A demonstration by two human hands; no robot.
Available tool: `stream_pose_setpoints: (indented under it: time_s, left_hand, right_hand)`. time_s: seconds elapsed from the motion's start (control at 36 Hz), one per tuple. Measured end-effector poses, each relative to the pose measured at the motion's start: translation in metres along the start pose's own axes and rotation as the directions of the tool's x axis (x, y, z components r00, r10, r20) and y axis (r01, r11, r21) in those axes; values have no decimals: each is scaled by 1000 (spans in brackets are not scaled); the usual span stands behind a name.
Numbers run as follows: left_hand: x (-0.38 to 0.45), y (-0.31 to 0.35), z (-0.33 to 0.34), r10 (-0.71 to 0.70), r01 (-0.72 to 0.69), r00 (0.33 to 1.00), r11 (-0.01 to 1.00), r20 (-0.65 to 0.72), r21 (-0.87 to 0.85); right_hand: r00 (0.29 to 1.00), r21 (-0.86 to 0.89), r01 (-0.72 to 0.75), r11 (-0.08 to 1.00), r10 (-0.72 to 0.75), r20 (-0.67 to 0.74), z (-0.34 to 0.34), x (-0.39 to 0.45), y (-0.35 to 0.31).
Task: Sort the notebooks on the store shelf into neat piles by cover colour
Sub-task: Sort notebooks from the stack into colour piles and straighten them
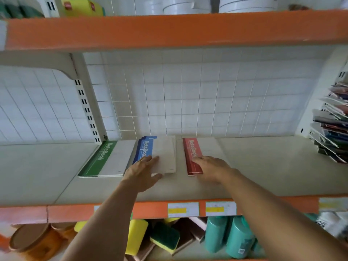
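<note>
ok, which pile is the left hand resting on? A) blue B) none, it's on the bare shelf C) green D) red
A: the left hand lies flat with straight fingers on the blue notebook pile, between the green pile and the red pile, which the right hand touches.

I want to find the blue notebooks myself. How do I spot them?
Look at the pale middle shelf under the orange beam. Three piles lie by the back grid. The blue notebooks are the middle pile, between green and red, under the left hand.
</note>
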State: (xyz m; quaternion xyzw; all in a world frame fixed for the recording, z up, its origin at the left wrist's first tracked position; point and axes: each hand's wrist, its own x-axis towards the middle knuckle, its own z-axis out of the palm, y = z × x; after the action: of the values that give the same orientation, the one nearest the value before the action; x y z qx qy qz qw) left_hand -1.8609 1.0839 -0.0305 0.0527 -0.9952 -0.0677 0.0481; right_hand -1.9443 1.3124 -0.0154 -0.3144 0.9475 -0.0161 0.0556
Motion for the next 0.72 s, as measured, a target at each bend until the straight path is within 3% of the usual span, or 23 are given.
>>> stream_pose_setpoints:
  time_s: [0.42,0.72]
  left_hand:
    - [23,-13,11,73,-72,997,997,-38,5]
    - [27,21,7,-83,51,987,973,-135,-225]
  right_hand:
    - [1000,-96,-1,995,0,-9,-2,5,-3]
    - [985,-21,-135,991,132,-114,-2,-18,10]
